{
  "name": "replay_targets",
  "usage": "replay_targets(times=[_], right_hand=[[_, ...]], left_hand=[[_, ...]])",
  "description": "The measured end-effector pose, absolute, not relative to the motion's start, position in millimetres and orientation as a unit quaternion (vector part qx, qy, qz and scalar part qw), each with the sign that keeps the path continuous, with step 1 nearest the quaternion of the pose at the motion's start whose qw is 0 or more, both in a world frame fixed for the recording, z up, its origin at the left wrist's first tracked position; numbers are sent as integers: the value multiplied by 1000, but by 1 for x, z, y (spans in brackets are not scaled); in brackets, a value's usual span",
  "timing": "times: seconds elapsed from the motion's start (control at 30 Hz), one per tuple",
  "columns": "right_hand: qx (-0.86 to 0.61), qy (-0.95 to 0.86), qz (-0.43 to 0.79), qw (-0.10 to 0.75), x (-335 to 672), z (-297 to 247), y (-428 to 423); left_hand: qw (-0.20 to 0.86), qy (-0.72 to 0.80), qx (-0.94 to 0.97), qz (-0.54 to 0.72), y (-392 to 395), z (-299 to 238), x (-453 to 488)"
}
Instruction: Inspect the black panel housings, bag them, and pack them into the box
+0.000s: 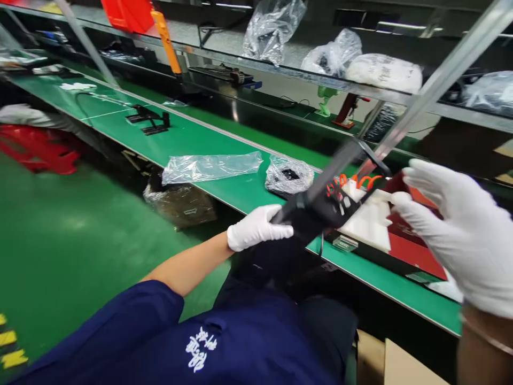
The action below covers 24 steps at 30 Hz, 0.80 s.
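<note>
My left hand (260, 229), in a white glove, is closed around one end of a black frame-like part (308, 214). The part is tilted up to the right over the bench edge and blurred by motion; a thin dark cable hangs below it. My right hand (460, 230), also white-gloved, is raised at the right with its fingers stretched and its thumb apart, seemingly holding nothing. Beneath and beside it lies a red-and-black case-like fixture (412, 251) with a white block (371, 227) and orange coiled tubing, partly hidden behind the black part.
On the green bench (224, 200) lie a flat clear plastic bag (212, 167), a bagged black part (289, 175) and a black bracket (150, 120). Bagged items rest on the shelf (320, 77) above. A slanted metal post (436, 80) rises at right; a red stool (38, 149) stands left.
</note>
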State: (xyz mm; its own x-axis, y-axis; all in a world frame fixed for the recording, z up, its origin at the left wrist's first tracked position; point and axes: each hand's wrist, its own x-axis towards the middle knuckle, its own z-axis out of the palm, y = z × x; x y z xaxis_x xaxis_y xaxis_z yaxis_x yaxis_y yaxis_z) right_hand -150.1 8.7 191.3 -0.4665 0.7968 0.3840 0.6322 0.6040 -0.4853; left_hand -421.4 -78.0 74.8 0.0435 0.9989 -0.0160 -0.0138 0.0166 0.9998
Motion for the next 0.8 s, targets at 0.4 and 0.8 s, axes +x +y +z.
replay_targets(times=[0.4,0.8], right_hand=[[-485,-752,334,296,-263,17,-68],[-474,-773,245,344,-253,6,-62]], left_hand=[[346,386,201,831,-57,66,-410],[338,396,168,837,-58,62,-395]])
